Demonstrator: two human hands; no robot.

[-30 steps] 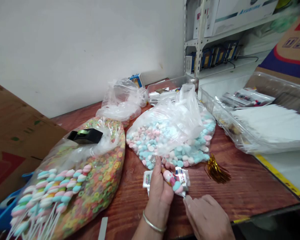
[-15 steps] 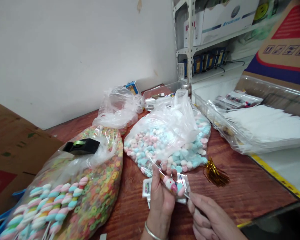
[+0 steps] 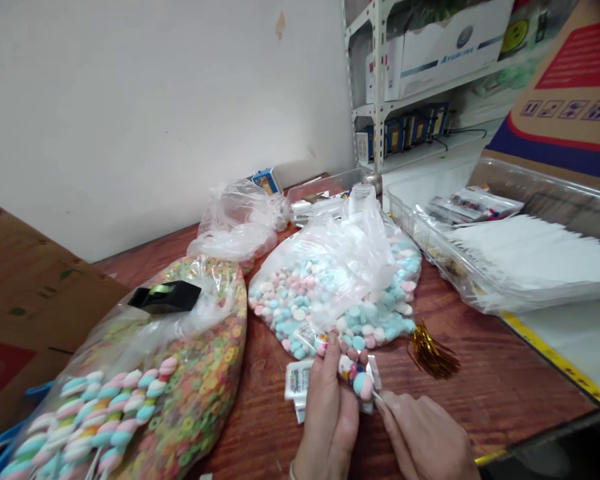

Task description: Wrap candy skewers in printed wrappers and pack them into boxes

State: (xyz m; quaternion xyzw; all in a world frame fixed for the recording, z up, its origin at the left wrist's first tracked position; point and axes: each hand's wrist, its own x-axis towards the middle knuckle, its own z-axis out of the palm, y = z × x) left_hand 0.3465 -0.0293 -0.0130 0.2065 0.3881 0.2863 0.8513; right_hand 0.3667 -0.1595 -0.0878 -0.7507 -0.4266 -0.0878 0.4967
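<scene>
My left hand (image 3: 330, 413) is closed around a marshmallow skewer (image 3: 363, 385) of pink, blue and white pieces. A clear printed wrapper (image 3: 307, 335) shows past my thumb, around the skewer's far end. With my right hand (image 3: 420, 427) I pinch the thin white stick at the skewer's near end. Below my left hand lies a small stack of clear printed packets (image 3: 297, 380). Just beyond is a clear bag of pastel marshmallows (image 3: 280, 300), and a gold tinsel bundle (image 3: 433, 350) lies at its right corner.
At left, a bag of colourful cereal-like rings (image 3: 215, 373) carries a black tape dispenser (image 3: 165, 297) and several finished-looking marshmallow skewers (image 3: 115, 407). A clear plastic tray (image 3: 460, 293) with white sheets stands right. Cardboard boxes (image 3: 35, 313) flank the table; a metal shelf (image 3: 379, 87) stands behind.
My left thumb has come across the wrapped skewer, and a colourful piece now shows beyond it. The near-end marshmallows are more visible. My right hand still pinches the stick, its back turned further up.
</scene>
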